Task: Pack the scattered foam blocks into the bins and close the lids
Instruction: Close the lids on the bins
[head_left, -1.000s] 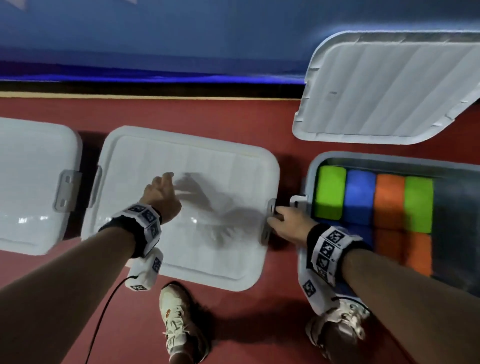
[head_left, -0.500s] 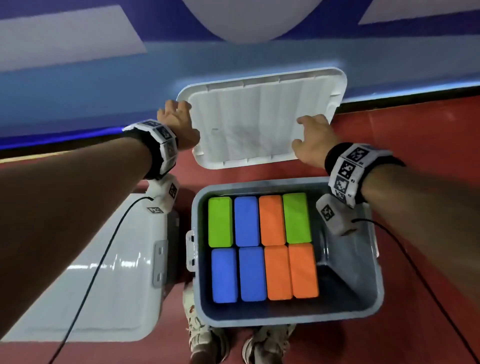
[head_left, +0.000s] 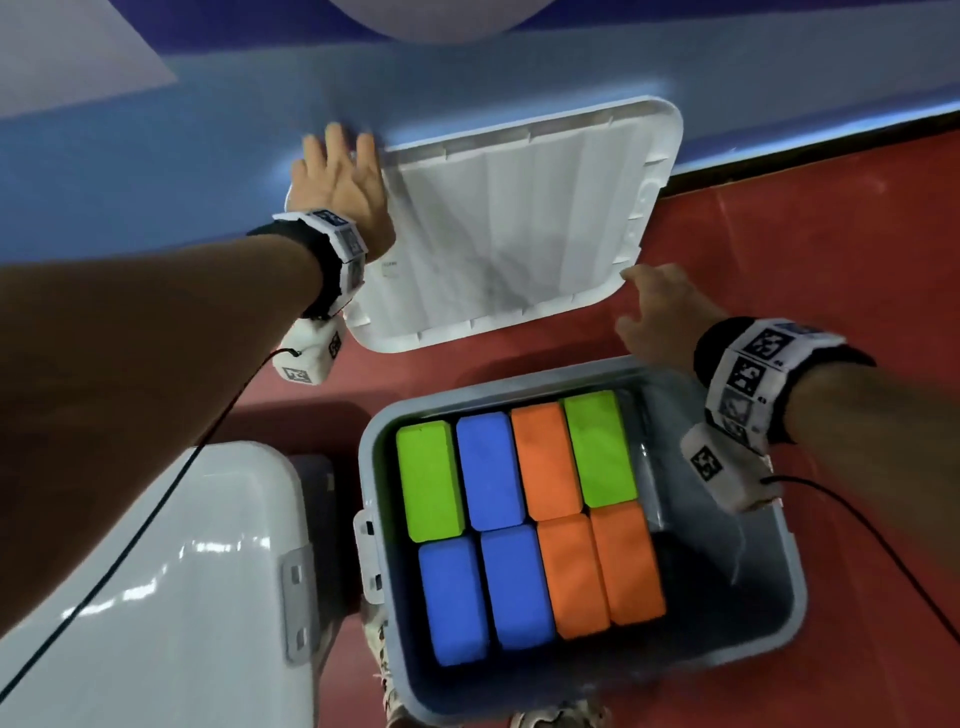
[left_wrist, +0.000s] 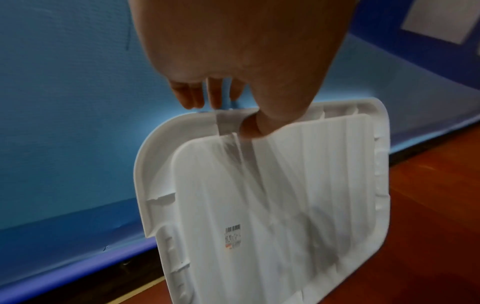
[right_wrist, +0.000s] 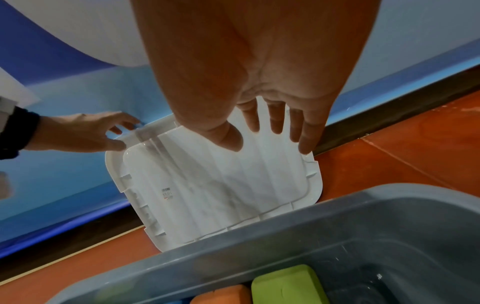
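The white lid (head_left: 519, 223) leans against the blue wall with its ribbed underside facing me. My left hand (head_left: 337, 176) pinches its top left corner, thumb on the front and fingers behind the rim (left_wrist: 226, 117). My right hand (head_left: 654, 306) hovers at the lid's lower right corner, fingers straight and spread (right_wrist: 259, 133), holding nothing. Below stands the open grey bin (head_left: 769, 571). Inside lie foam blocks in two rows: green (head_left: 428, 478), blue (head_left: 491, 467), orange (head_left: 545, 460) and green (head_left: 600, 447) behind, two blue (head_left: 483, 592) and two orange (head_left: 602, 566) in front.
A second bin with its white lid (head_left: 182, 571) shut stands just left of the open one, grey latch (head_left: 296, 597) facing it. The blue wall (head_left: 156, 130) stands close behind. My shoes (head_left: 384, 665) are at the bin's near edge on the red floor (head_left: 831, 234).
Both hands left the shut bin on the left and went to the leaning lid. The left hand has since slid up to grip its top corner; the right hand has eased off its lower edge.
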